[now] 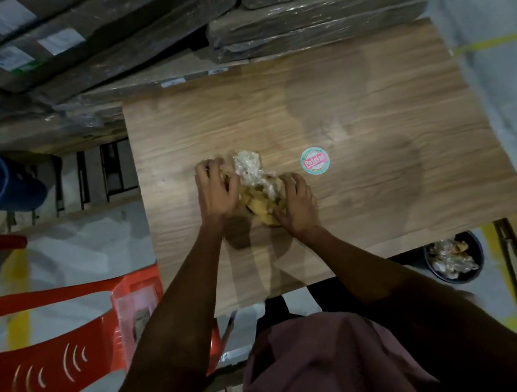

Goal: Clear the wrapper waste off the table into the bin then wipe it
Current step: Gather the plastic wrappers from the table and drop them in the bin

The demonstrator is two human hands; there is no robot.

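Observation:
A small heap of wrapper waste, clear plastic on top and yellowish wrappers below, lies in the middle of the wooden table. My left hand curls its fingers around the heap's left side. My right hand curls around its right side, so both hands grip the pile between them. A black bin holding several wrappers stands on the floor beyond the table's near right corner.
A round teal and red sticker lies on the table right of the heap. A red plastic chair stands at the near left. A blue bucket sits at the left. Shrink-wrapped stacked boards line the far side.

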